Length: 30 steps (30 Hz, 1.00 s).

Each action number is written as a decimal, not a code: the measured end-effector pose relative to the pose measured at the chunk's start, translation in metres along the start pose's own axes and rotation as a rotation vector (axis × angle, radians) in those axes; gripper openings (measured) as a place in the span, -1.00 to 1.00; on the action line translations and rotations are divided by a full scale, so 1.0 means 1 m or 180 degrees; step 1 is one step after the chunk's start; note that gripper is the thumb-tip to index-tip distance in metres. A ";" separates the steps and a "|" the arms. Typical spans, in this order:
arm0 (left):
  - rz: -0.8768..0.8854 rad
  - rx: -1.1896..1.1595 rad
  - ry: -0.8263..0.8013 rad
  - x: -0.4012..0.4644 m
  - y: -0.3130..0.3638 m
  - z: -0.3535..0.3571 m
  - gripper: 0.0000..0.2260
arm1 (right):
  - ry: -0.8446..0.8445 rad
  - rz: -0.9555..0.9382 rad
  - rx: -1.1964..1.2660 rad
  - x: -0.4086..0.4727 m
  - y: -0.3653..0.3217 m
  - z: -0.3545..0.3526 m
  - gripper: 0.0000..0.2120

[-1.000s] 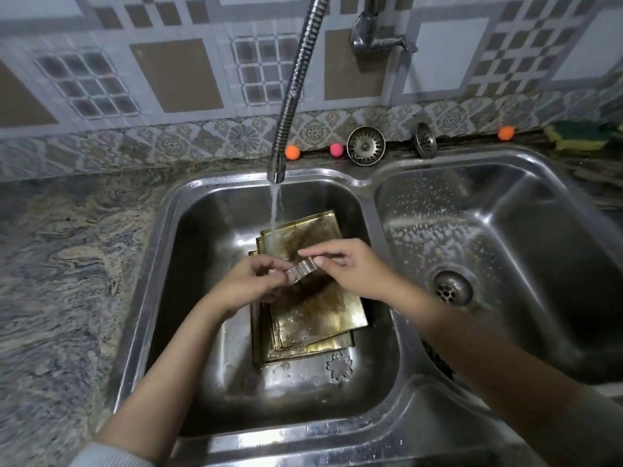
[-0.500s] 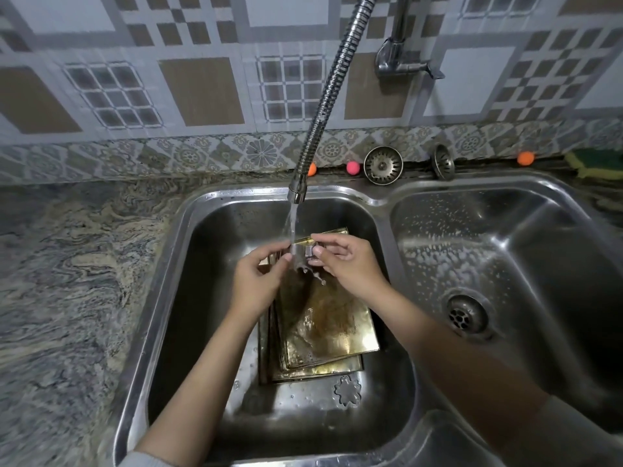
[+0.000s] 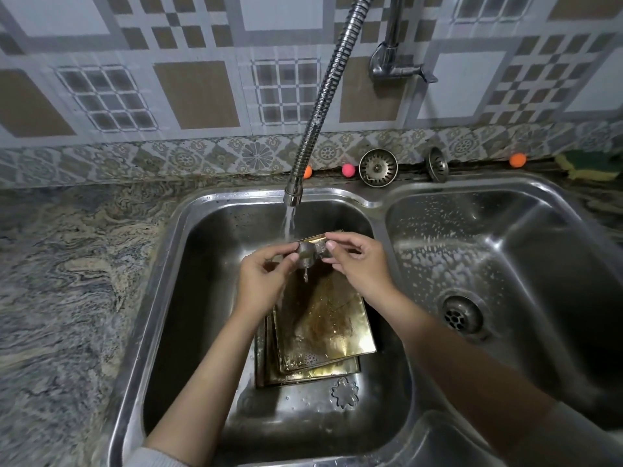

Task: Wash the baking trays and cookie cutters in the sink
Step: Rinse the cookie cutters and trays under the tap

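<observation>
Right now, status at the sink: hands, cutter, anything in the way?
Left hand and right hand pinch one metal cookie cutter under running water. Baking trays stacked below; flower cutter on basin floor. Nothing blocking.

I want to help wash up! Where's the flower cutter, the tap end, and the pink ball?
flower cutter (image 3: 344, 392): head view, middle of its outline.
tap end (image 3: 292, 197): head view, the nozzle.
pink ball (image 3: 348, 170): head view, its middle.

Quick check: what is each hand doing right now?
Left hand: pinches the small metal cookie cutter under the running water.
Right hand: pinches the same cutter's other end.
</observation>
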<state>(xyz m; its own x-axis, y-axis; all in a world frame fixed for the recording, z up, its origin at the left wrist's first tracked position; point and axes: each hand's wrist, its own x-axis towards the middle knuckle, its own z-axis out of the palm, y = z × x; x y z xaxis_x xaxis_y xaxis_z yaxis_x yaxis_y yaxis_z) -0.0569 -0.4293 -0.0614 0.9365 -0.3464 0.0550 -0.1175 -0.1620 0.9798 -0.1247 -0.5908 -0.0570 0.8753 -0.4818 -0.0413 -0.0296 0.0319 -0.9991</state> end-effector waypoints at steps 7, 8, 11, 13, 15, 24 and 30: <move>0.0151 0.0087 0.0163 0.001 -0.001 -0.023 -0.83 | -0.0188 0.0002 0.0082 0.003 0.001 0.018 -0.80; 0.0147 0.0108 0.0203 0.002 -0.002 -0.027 -0.84 | -0.0212 0.0006 0.0077 0.003 0.002 0.021 -0.79; 0.0120 0.0126 0.0328 0.002 -0.004 -0.037 -0.85 | -0.0253 -0.0072 -0.0064 0.005 0.003 0.032 -0.80; 0.0117 0.0105 0.0397 0.002 -0.007 -0.045 -0.85 | -0.0278 -0.0062 -0.0050 0.005 0.003 0.039 -0.79; 0.0133 0.0055 0.0430 0.001 -0.006 -0.051 -0.86 | -0.0329 0.0000 -0.0008 0.004 0.001 0.044 -0.78; 0.0130 -0.0114 0.0421 0.001 0.003 -0.052 -0.86 | -0.0486 0.0213 0.0003 0.008 -0.002 0.047 -0.81; -0.0007 -0.0089 0.0431 0.008 0.010 -0.051 -0.86 | -0.0509 0.0303 -0.0025 0.015 -0.004 0.045 -0.82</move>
<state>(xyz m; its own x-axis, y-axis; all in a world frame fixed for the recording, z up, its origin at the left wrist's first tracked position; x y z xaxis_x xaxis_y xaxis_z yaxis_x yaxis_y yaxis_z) -0.0336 -0.3863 -0.0418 0.9730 -0.2177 0.0766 -0.1080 -0.1361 0.9848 -0.0894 -0.5585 -0.0525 0.9339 -0.3317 -0.1335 -0.1191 0.0633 -0.9909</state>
